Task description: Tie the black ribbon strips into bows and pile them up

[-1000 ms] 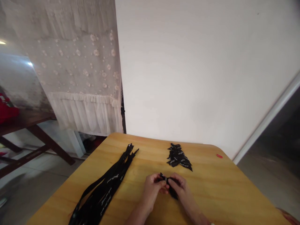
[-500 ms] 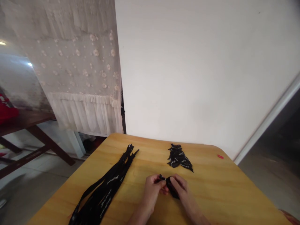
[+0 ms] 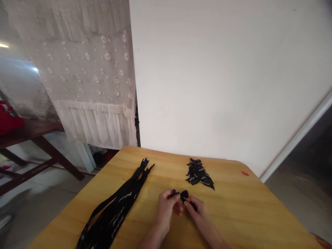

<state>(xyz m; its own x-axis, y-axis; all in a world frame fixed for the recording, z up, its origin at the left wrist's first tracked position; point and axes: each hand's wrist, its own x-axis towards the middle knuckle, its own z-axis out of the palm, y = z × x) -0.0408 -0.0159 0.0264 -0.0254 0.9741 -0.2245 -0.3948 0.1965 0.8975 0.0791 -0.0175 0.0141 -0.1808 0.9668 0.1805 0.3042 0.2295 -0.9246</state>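
A small black ribbon bow [image 3: 184, 194] with white lettering is held between my two hands above the wooden table [image 3: 249, 211]. My left hand [image 3: 167, 204] pinches its left loop between thumb and fingers. On the other side, my right hand [image 3: 195, 206] is closed on the lower right part of the bow, and its fingers partly cover the ribbon there. Beyond the hands lies a pile of black ribbon bows [image 3: 198, 174] with white print. To the left, a bundle of long black ribbons [image 3: 121, 204] with white script stretches toward the near edge.
A small red object [image 3: 245, 173] lies near the table's far right corner. Behind the table stands a white panel [image 3: 220, 76], with a lace curtain [image 3: 95, 79] to its left. At far left is a dark wooden table [image 3: 38, 131] with red cloth [image 3: 9, 119] on it.
The ribbon in my hands now shows two spread loops, where before it was bunched and mostly covered. My right hand has shifted slightly down and left, its grip lower on the bow.
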